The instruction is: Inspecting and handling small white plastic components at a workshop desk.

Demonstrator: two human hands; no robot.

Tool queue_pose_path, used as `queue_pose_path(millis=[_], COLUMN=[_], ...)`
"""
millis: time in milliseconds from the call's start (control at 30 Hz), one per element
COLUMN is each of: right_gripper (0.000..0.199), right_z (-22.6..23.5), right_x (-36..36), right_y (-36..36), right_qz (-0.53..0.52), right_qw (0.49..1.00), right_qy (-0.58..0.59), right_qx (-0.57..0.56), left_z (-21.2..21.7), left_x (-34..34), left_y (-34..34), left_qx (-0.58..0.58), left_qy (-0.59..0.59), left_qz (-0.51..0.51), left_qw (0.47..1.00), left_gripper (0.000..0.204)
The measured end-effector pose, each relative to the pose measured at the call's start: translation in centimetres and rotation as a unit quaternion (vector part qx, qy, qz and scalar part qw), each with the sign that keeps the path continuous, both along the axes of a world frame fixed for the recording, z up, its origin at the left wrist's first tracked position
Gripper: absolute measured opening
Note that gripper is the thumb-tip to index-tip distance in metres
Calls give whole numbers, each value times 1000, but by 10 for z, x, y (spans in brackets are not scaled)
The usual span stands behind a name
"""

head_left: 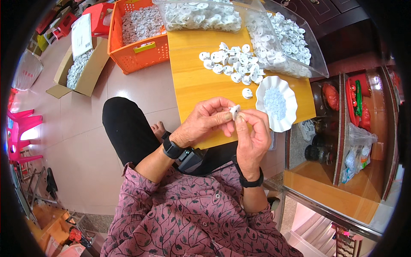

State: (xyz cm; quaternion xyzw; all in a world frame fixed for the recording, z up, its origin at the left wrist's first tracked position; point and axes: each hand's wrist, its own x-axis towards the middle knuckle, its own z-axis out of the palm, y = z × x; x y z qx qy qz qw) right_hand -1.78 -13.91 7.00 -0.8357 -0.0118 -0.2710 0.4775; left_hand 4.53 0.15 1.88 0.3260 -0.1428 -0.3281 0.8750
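Both my hands meet over the near part of the yellow wooden table [188,73]. Between thumb and fingers, my left hand [209,118] grips a small white round plastic part [234,111]. The thumb and forefinger of my right hand [253,132] pinch the same part from the other side; whether they also hold a smaller piece is hidden. Just right of my hands stands a white scalloped dish [289,105] with many tiny pale blue pieces [274,103]. Beyond my fingers lies a single white part [247,93], and farther off is a loose pile of similar parts [235,63].
Clear plastic bins [201,17] full of white parts line the table's far side. An orange crate [141,53] and a cardboard box [92,75] of parts stand on the floor at left. Wooden shelves [317,171] rise at right; pink stools [21,132] stand far left.
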Motion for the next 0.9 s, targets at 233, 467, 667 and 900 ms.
queue_pose_path(millis=[233, 467, 667, 900], right_gripper=[9, 6, 6, 5], right_z=[-1, 0, -1, 4], right_x=[0, 2, 4, 5], right_y=[-2, -4, -5, -4], right_qz=[49, 39, 24, 22], right_qw=[990, 993, 999, 999], right_qy=[44, 52, 28, 27], right_qx=[128, 94, 18, -33], left_z=[1, 2, 0, -1], left_x=[0, 1, 0, -2], left_y=[0, 0, -1, -1], left_qx=[-43, -45, -33, -27], left_qy=[60, 53, 48, 41], left_qz=[-6, -9, -1, 9], left_qw=[997, 998, 998, 999], left_gripper=[27, 27, 26, 24])
